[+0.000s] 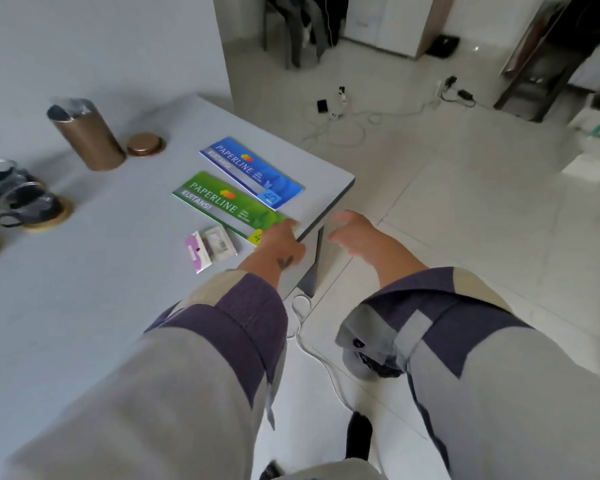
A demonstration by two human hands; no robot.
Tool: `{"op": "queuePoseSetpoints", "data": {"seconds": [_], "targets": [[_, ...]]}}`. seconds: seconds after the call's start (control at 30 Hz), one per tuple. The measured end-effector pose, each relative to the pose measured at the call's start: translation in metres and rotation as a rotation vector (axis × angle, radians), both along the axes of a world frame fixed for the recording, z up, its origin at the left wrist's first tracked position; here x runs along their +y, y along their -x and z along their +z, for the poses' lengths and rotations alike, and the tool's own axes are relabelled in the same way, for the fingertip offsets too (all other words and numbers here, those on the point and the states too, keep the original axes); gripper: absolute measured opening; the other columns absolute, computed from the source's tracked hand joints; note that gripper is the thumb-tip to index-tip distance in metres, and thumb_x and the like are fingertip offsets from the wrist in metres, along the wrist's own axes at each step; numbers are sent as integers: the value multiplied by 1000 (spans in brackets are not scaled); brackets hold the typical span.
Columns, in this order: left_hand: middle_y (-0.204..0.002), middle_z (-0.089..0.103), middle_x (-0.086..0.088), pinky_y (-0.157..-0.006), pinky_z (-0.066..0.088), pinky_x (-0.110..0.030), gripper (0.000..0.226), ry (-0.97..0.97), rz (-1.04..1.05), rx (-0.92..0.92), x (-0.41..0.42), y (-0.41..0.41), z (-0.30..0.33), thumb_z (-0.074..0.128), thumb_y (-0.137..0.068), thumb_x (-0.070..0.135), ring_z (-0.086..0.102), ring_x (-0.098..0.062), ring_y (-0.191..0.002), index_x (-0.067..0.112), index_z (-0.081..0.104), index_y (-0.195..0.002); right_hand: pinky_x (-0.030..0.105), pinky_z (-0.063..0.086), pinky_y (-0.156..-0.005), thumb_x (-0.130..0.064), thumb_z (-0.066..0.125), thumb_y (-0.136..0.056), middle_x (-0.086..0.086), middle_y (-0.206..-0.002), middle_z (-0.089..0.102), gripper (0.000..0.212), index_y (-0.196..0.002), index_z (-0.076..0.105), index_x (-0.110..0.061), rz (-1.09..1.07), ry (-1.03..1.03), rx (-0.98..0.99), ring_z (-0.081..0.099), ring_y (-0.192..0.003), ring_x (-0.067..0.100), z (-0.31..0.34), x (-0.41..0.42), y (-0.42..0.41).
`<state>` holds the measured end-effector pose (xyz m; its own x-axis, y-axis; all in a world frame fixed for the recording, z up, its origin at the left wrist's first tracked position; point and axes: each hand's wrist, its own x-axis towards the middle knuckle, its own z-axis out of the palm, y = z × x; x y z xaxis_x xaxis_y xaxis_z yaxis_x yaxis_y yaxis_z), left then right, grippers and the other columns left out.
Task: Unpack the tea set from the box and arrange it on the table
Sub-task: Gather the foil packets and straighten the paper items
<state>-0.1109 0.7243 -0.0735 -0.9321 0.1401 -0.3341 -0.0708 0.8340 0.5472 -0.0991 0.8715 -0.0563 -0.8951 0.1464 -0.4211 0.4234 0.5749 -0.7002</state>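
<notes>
Glass tea cups [25,202] with dark handles stand on round wooden coasters at the left edge of the grey table [84,289]. A bronze cylindrical canister [87,136] stands upright behind them, with its round lid [144,144] lying beside it. My left hand [279,242] reaches over the table's right corner, its fingers straight and touching the green receipt book [229,206]. My right hand [355,233] hovers off the table's edge above the floor, fingers spread and holding nothing. No box is in view.
A blue receipt book [253,171] lies behind the green one. A small pink and white packet [210,249] lies near my left wrist. Cables and a power strip [340,112] lie on the tiled floor beyond the table. Furniture stands at the back right.
</notes>
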Motion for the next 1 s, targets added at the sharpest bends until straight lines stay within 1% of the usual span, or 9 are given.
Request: {"op": "queuePoseSetpoints", "data": {"seconds": [0.07,0.13,0.23,0.3,0.4,0.6,0.77,0.87,1.0], "targets": [[-141,46,-9,-106,37,-38,56,14,90,43,-36,-1,8,57,-87,13,41,-29,-130,20,42,-140,26,47,-83,-11,61,-87,9,-121,55,48,-134,49,-13,40,-3,42,54,-101,21,5,-34,7],[-140,44,-8,-107,36,-42,50,56,176,73,-69,-3,11,52,-89,14,37,-31,-131,23,44,-138,28,48,-85,-12,61,-87,7,-122,58,44,-130,53,-12,97,-23,71,57,-106,22,5,-63,11],[-136,42,-12,-103,37,-44,48,116,294,59,-106,-7,7,47,-91,16,33,-34,-129,21,41,-138,29,52,-72,-13,58,-86,7,-127,57,45,-131,52,-18,194,-103,69,59,-103,22,-6,-93,18],[-133,42,-14,-101,40,-45,46,119,374,33,-120,-6,-1,47,-93,20,35,-34,-125,19,38,-139,41,52,-87,-20,57,-86,8,-128,55,44,-130,52,-22,266,-231,88,54,-113,28,-15,-105,26],[-135,42,-15,-100,42,-47,49,97,444,9,-129,-2,-12,52,-93,31,37,-34,-124,17,37,-138,46,45,-95,-34,55,-87,9,-129,48,44,-130,49,-26,305,-404,71,40,-120,31,-27,-112,42],[-156,14,-1,-101,35,-48,78,145,445,-74,-119,19,-30,63,-84,49,20,-32,-137,34,20,-147,44,38,-98,-56,69,-72,11,-132,42,78,-132,38,-19,330,-535,49,39,-123,32,-42,-114,74],[-142,30,0,-94,38,-44,76,255,439,-99,-111,33,-36,69,-77,53,27,-30,-127,39,31,-141,43,34,-103,-54,80,-60,15,-139,33,104,-140,24,-16,370,-612,-14,34,-126,33,-46,-117,94],[-133,34,-5,-94,42,-44,87,219,519,-122,-111,39,-33,77,-69,50,31,-31,-124,30,31,-141,41,29,-106,-56,84,-52,17,-140,31,122,-142,12,-15,423,-643,-72,31,-129,32,-46,-116,105],[-129,33,-9,-97,43,-41,91,227,571,-178,-112,42,-30,78,-65,53,35,-33,-119,18,35,-138,41,32,-105,-51,86,-53,15,-145,29,129,-144,5,-10,461,-623,-159,31,-134,30,-46,-120,112]]}}
